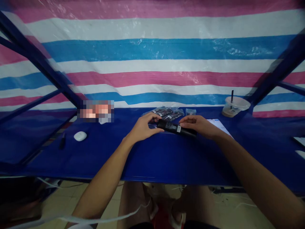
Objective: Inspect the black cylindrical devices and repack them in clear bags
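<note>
Presently in hand: one black cylinder (172, 127), labelled, mid-desk (166, 159), before clear packets (168, 113) near the far edge. Left hand (143, 126): thumb and fingers pinching its left end. Right hand (199, 124): fingers bent against it, pinch unclear. Suggested handling: left end steady, right touch light.

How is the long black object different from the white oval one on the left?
The black object is long and narrow; the white oval object is shorter and rounded. The left hand and right hand touch the black object, while the white oval object lies untouched. Both are at the blue table.
</note>
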{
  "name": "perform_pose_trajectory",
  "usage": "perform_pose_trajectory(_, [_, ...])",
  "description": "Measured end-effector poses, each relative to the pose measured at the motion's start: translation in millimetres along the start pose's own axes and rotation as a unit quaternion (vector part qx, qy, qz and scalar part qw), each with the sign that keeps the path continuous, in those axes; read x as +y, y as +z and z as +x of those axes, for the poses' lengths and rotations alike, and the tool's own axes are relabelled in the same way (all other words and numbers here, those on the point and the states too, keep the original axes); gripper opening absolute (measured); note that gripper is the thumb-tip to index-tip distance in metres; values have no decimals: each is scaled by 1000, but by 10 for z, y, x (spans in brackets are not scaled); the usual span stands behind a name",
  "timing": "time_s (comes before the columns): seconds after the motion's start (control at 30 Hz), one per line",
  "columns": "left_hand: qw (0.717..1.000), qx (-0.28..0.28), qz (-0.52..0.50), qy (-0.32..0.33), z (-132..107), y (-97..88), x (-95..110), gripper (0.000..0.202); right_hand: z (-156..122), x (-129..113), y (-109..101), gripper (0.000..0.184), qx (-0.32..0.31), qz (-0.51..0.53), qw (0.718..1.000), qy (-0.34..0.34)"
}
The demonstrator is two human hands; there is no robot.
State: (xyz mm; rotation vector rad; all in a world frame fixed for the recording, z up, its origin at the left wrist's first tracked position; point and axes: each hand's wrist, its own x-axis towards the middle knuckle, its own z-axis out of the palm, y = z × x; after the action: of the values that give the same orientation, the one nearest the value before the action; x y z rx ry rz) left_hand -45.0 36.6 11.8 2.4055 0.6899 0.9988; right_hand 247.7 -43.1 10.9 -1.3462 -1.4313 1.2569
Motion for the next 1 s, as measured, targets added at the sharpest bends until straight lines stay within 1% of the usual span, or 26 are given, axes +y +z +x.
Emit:
perform_pose_trajectory(0.07, [999, 29, 16, -20, -2, -67, -65, 46, 14, 16, -74, 36, 27, 21, 999, 7])
perform_pose_trajectory(0.13, [998, 43, 29, -31, -3, -112, -113, 46, 32, 44, -110, 37, 42, 53, 998, 10])
perform_pose_trajectory(0.27, [998, 30, 56, -30, -14, -133, -175, 44, 75, 108, -108, 37, 47, 85, 995, 1])
perform_pose_trajectory(0.4, [997, 25, 73, -26, -30, -103, -203, 43, 108, 149, -92, 44, 75, 103, 992, -8])
perform_pose_trajectory(0.47, [996, 16, 90, -1, -31, -71, -185, 42, 112, 148, -69, 47, 90, 101, 991, -18])
perform_pose_trajectory(0.53, [991, -5, 126, 38, -25, -24, -142, 41, 106, 130, -24, 49, 95, 95, 991, -26])
perform_pose_trajectory(0.63, [979, -35, 183, 87, -15, 58, -63, 42, 86, 92, 67, 48, 88, 86, 992, -28])
perform_pose_trajectory(0.73, [969, -55, 208, 122, -15, 116, -11, 40, 68, 70, 126, 47, 82, 79, 993, -32])
perform_pose_trajectory(0.87, [960, -74, 225, 149, -29, 126, 5, 38, 61, 86, 125, 47, 72, 79, 993, -45])
perform_pose_trajectory(1.0, [953, -70, 245, 165, -43, 126, -6, 39, 72, 110, 114, 50, 70, 66, 994, -50])
